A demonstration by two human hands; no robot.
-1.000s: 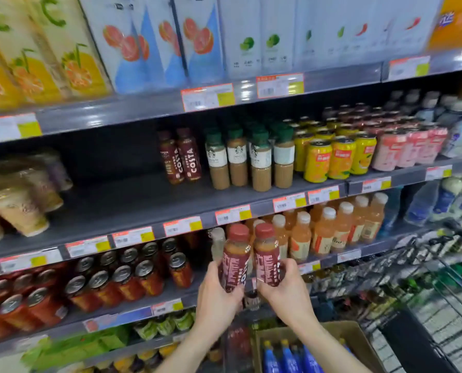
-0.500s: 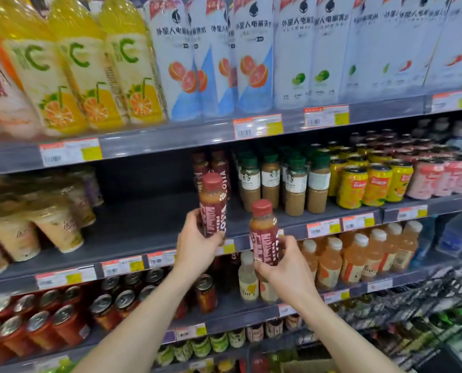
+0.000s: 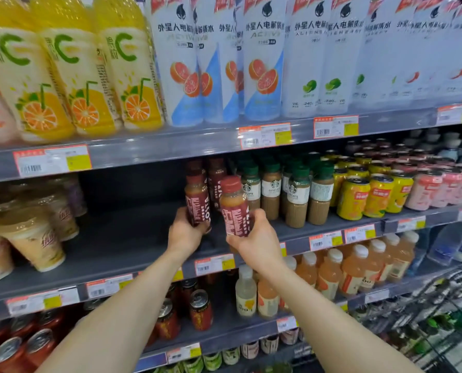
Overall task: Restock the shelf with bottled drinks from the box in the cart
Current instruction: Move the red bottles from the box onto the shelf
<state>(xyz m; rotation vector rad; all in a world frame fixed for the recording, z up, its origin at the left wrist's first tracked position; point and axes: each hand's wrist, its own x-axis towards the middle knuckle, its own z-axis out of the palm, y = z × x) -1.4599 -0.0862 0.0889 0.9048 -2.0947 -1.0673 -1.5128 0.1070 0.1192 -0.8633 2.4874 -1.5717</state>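
Note:
My left hand (image 3: 185, 232) grips a red-labelled Costa coffee bottle (image 3: 197, 201) by its lower part, upright over the grey middle shelf (image 3: 122, 238), just in front of two matching bottles (image 3: 213, 173) standing further back. My right hand (image 3: 254, 242) holds a second red-capped Costa bottle (image 3: 233, 208) upright, a little right of the first and nearer to me, above the shelf's front edge. The box and most of the cart are out of view.
Green-capped Starbucks bottles (image 3: 297, 195) and yellow cans (image 3: 353, 199) stand right of the Costa row. Lidded cups (image 3: 33, 238) fill the shelf's left end, with bare shelf between. Big bottles line the shelf above, cans and juice bottles below. Cart wire (image 3: 445, 319) shows at lower right.
Both hands have carried their bottles up from the lower shelf level and forward to the middle shelf. The left bottle now sits in front of the shelved Costa bottles. The camera tilted up.

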